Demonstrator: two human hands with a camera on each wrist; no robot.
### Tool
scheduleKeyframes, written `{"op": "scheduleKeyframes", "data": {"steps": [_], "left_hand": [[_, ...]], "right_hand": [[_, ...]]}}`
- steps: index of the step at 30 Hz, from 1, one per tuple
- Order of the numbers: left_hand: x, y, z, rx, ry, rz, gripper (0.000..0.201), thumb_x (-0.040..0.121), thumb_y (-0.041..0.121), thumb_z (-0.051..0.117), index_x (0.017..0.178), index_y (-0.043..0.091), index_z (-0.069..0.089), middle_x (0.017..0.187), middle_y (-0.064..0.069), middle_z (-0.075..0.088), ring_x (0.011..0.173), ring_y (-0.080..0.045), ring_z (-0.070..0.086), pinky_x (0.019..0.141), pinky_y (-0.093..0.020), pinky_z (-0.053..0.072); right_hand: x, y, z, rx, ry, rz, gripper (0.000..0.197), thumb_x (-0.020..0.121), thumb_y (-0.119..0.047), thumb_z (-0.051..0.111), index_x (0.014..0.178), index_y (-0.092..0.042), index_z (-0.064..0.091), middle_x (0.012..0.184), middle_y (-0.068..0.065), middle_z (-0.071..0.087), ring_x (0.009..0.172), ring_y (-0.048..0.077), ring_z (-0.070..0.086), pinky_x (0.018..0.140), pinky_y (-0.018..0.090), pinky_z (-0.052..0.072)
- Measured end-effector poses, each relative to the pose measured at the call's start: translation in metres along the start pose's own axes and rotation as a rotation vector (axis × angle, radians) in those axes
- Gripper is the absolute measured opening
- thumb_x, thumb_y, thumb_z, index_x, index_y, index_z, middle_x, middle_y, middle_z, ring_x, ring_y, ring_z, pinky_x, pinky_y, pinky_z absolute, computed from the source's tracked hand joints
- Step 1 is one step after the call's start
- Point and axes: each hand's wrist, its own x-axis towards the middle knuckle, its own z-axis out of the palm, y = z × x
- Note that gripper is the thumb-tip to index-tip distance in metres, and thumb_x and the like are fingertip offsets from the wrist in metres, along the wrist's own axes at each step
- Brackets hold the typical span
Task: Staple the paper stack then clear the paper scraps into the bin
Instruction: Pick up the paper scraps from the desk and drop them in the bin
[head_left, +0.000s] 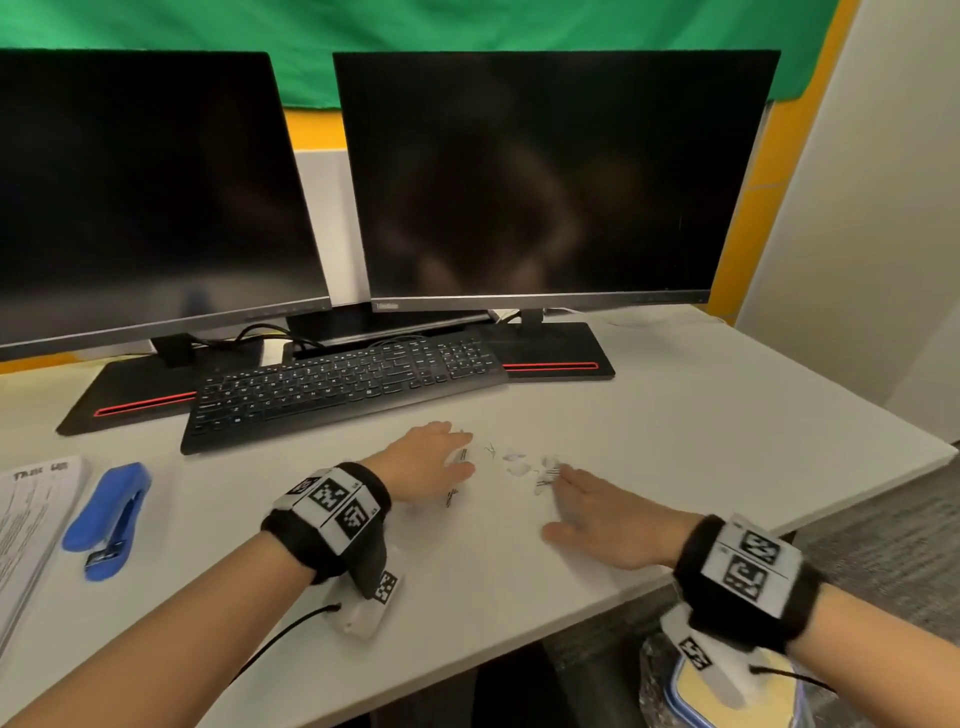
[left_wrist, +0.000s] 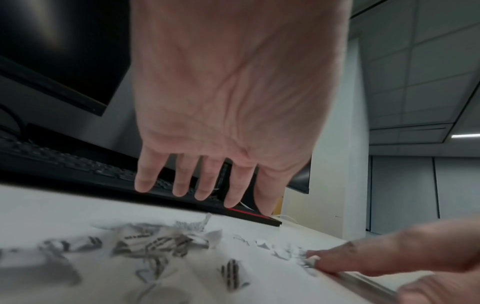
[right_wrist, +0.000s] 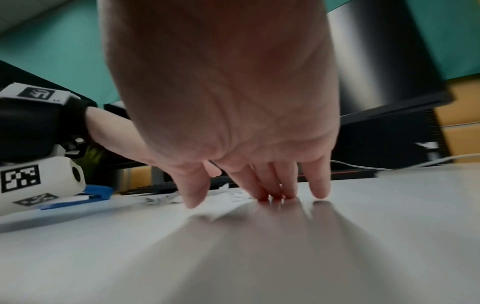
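Several torn paper scraps (head_left: 519, 464) lie on the white desk between my hands; the left wrist view shows them printed and crumpled (left_wrist: 161, 242). My left hand (head_left: 431, 462) hovers flat over the left scraps, fingers straight (left_wrist: 197, 185). My right hand (head_left: 587, 499) is flat, its fingertips (right_wrist: 275, 196) pressing on the desk at the right edge of the scraps. Neither hand holds anything. The blue stapler (head_left: 106, 519) lies at the left beside the paper stack (head_left: 31, 514). A bin (head_left: 727, 686) with a clear liner sits below the desk edge, under my right wrist.
A black keyboard (head_left: 343, 384) and two dark monitors (head_left: 550, 176) stand behind the scraps. The desk's front edge (head_left: 597, 605) runs diagonally near my right wrist. Bare desk surface (head_left: 701, 415) lies to the right.
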Motion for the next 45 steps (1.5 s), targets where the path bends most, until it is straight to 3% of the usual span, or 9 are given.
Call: {"op": "scheduleKeyframes", "data": {"steps": [8, 10, 12, 21, 26, 30, 34, 38, 45], "left_hand": [[-0.060, -0.028, 0.000, 0.041, 0.160, 0.010, 0.047, 0.100, 0.037, 0.039, 0.145, 0.023, 0.037, 0.147, -0.002, 0.040, 0.132, -0.020, 0.043, 0.108, -0.030, 0.035], [-0.074, -0.037, 0.009, 0.083, 0.117, -0.040, 0.045, 0.099, 0.038, 0.039, 0.141, 0.023, 0.042, 0.142, -0.001, 0.044, 0.127, -0.021, 0.048, 0.106, -0.032, 0.039], [-0.082, -0.039, 0.020, 0.139, 0.049, -0.093, 0.042, 0.098, 0.041, 0.038, 0.132, 0.019, 0.049, 0.135, -0.003, 0.048, 0.121, -0.023, 0.051, 0.101, -0.034, 0.042], [-0.059, -0.012, 0.027, 0.119, 0.070, -0.075, 0.040, 0.099, 0.036, 0.034, 0.133, 0.018, 0.048, 0.133, -0.007, 0.046, 0.121, -0.028, 0.050, 0.098, -0.037, 0.043], [-0.050, -0.026, 0.018, 0.139, 0.100, -0.347, 0.036, 0.099, 0.024, 0.035, 0.126, 0.005, 0.051, 0.129, -0.015, 0.046, 0.117, -0.033, 0.052, 0.093, -0.036, 0.045], [-0.029, -0.022, 0.012, 0.058, 0.089, -0.294, 0.035, 0.096, 0.024, 0.041, 0.122, 0.004, 0.052, 0.128, -0.016, 0.048, 0.114, -0.034, 0.053, 0.090, -0.037, 0.045], [-0.010, -0.019, 0.008, -0.022, 0.020, -0.301, 0.098, 0.078, 0.060, 0.062, 0.150, 0.019, 0.011, 0.150, -0.016, 0.021, 0.134, -0.036, 0.034, 0.104, -0.043, 0.042], [0.010, -0.011, 0.006, 0.106, -0.119, -0.212, 0.122, 0.069, 0.062, 0.070, 0.150, 0.035, -0.017, 0.157, -0.010, 0.008, 0.141, -0.037, 0.020, 0.111, -0.050, 0.033], [0.041, -0.022, -0.010, 0.076, -0.040, 0.004, 0.074, 0.074, 0.031, 0.076, 0.141, 0.033, 0.043, 0.130, -0.007, 0.043, 0.105, -0.024, 0.054, 0.077, -0.033, 0.058]], "right_hand": [[0.023, -0.021, -0.023, 0.070, 0.049, -0.047, 0.053, 0.100, -0.035, 0.029, 0.145, -0.006, 0.029, 0.154, 0.012, 0.025, 0.145, 0.026, 0.020, 0.118, 0.036, 0.018], [0.015, -0.001, -0.027, 0.013, 0.066, 0.020, 0.034, 0.099, -0.033, 0.030, 0.108, -0.014, 0.057, 0.121, 0.007, 0.045, 0.129, 0.031, 0.039, 0.107, 0.037, 0.032], [0.007, 0.005, -0.025, -0.073, 0.003, 0.042, 0.025, 0.097, -0.032, 0.032, 0.082, -0.025, 0.050, 0.105, 0.003, 0.039, 0.114, 0.029, 0.045, 0.099, 0.037, 0.038], [0.028, -0.003, -0.031, 0.039, 0.154, 0.044, 0.036, 0.098, -0.024, 0.034, 0.129, -0.013, 0.047, 0.128, 0.011, 0.039, 0.119, 0.031, 0.044, 0.101, 0.036, 0.036], [0.049, -0.002, -0.030, -0.027, 0.135, 0.098, 0.033, 0.095, -0.013, 0.034, 0.123, -0.008, 0.051, 0.109, 0.007, 0.037, 0.114, 0.033, 0.046, 0.096, 0.038, 0.041], [0.058, -0.027, -0.032, 0.078, 0.145, 0.046, 0.039, 0.093, -0.026, 0.046, 0.127, -0.009, 0.048, 0.116, 0.009, 0.037, 0.121, 0.034, 0.043, 0.102, 0.040, 0.039], [0.055, -0.033, -0.040, 0.075, 0.081, 0.164, 0.094, 0.077, -0.056, 0.064, 0.148, -0.018, 0.017, 0.150, 0.011, 0.023, 0.138, 0.030, 0.026, 0.110, 0.044, 0.032], [0.062, -0.054, -0.025, 0.037, 0.123, 0.122, 0.088, 0.072, -0.053, 0.068, 0.144, -0.021, 0.027, 0.139, 0.009, 0.032, 0.132, 0.030, 0.026, 0.103, 0.042, 0.036], [0.074, -0.052, -0.025, 0.089, 0.382, 0.011, 0.030, 0.084, -0.019, 0.063, 0.112, -0.013, 0.069, 0.115, 0.011, 0.061, 0.110, 0.029, 0.055, 0.086, 0.030, 0.042]]}}
